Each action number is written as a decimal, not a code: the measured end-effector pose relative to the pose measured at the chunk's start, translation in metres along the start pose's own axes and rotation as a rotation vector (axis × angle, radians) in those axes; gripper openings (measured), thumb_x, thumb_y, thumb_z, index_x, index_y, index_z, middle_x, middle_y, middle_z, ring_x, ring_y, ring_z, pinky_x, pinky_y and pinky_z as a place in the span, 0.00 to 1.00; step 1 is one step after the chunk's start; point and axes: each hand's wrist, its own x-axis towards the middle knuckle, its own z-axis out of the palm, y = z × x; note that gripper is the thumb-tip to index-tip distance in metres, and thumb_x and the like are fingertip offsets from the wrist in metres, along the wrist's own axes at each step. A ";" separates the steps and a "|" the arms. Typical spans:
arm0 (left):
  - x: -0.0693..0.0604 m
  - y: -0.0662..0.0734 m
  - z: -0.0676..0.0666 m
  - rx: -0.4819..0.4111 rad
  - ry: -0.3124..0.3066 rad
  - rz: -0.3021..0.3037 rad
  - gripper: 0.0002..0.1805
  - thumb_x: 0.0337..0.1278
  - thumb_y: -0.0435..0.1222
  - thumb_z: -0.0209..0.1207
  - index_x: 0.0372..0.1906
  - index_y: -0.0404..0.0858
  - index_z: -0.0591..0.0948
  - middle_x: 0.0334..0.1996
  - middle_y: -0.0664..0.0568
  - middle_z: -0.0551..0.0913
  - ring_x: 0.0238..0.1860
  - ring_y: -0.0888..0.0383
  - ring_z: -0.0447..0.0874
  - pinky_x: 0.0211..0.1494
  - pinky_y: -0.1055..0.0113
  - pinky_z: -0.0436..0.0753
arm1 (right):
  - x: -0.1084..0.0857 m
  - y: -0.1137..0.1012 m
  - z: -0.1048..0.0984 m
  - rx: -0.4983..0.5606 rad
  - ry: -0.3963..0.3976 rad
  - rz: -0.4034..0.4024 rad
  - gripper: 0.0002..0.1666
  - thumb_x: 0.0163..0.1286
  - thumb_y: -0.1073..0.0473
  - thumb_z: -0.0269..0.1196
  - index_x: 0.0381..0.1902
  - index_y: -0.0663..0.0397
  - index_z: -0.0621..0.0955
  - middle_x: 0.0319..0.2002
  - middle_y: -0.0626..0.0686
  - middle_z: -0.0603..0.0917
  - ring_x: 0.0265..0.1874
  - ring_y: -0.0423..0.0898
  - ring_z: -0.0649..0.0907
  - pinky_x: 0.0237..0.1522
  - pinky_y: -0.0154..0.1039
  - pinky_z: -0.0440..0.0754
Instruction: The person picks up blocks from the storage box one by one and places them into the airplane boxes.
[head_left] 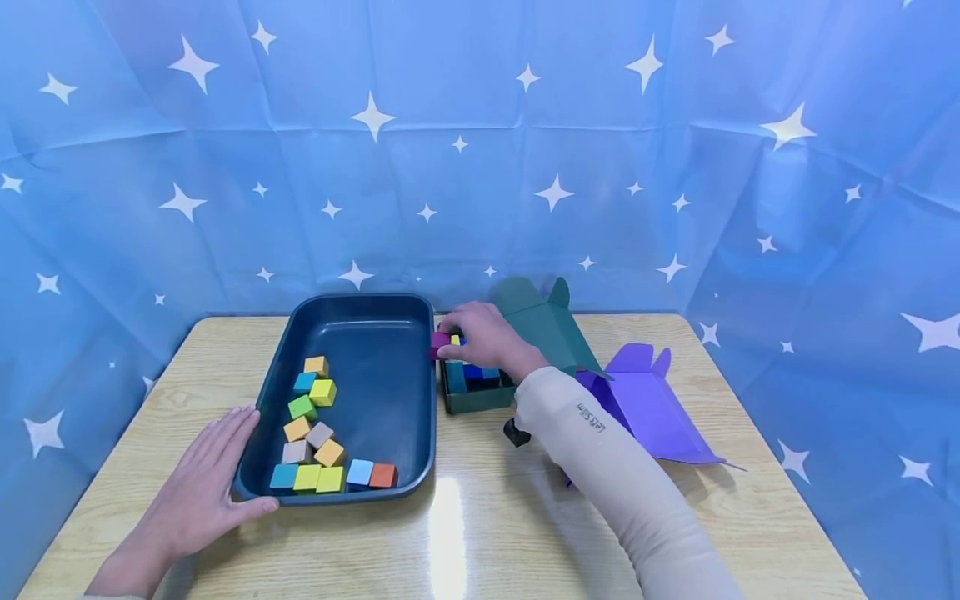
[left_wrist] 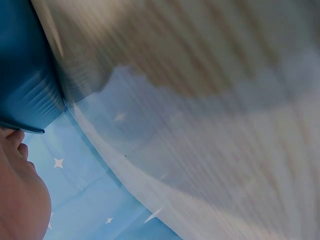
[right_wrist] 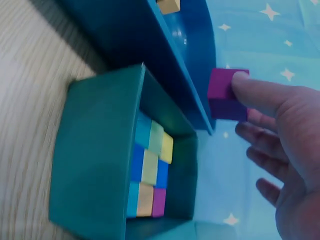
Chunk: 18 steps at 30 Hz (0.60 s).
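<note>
Pinched between thumb and fingers of my right hand is a magenta cube, above the edge between the tray and the green box. The green box stands open; the right wrist view shows rows of cubes in it, blue, teal, yellow, tan and one magenta. My left hand rests with extended fingers against the left rim of the dark blue tray. Loose cubes in several colours lie along the tray's left and front.
Behind the green box its lid is folded back. An open purple box stands to its right, partly behind my right sleeve. A small black object is beside my right wrist. A starry blue cloth hangs behind the wooden table.
</note>
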 end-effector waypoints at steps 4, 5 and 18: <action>0.004 0.000 0.000 -0.001 -0.002 -0.001 0.63 0.45 0.66 0.63 0.78 0.41 0.45 0.76 0.38 0.54 0.78 0.44 0.43 0.75 0.71 0.19 | -0.008 0.011 -0.003 -0.019 -0.023 0.020 0.17 0.65 0.42 0.65 0.46 0.43 0.84 0.46 0.45 0.84 0.49 0.46 0.76 0.64 0.52 0.69; 0.005 0.000 0.000 0.000 -0.002 0.001 0.63 0.45 0.66 0.63 0.78 0.41 0.45 0.76 0.38 0.54 0.78 0.44 0.44 0.76 0.70 0.19 | -0.010 0.014 -0.004 -0.024 -0.030 0.026 0.17 0.65 0.42 0.64 0.47 0.43 0.84 0.46 0.46 0.84 0.50 0.46 0.76 0.65 0.53 0.69; 0.022 -0.004 0.000 0.011 -0.037 0.007 0.62 0.48 0.66 0.60 0.78 0.40 0.45 0.76 0.38 0.53 0.78 0.43 0.44 0.74 0.74 0.17 | -0.029 0.030 -0.010 -0.081 -0.139 0.055 0.19 0.64 0.44 0.67 0.50 0.45 0.85 0.49 0.46 0.84 0.57 0.49 0.75 0.70 0.52 0.64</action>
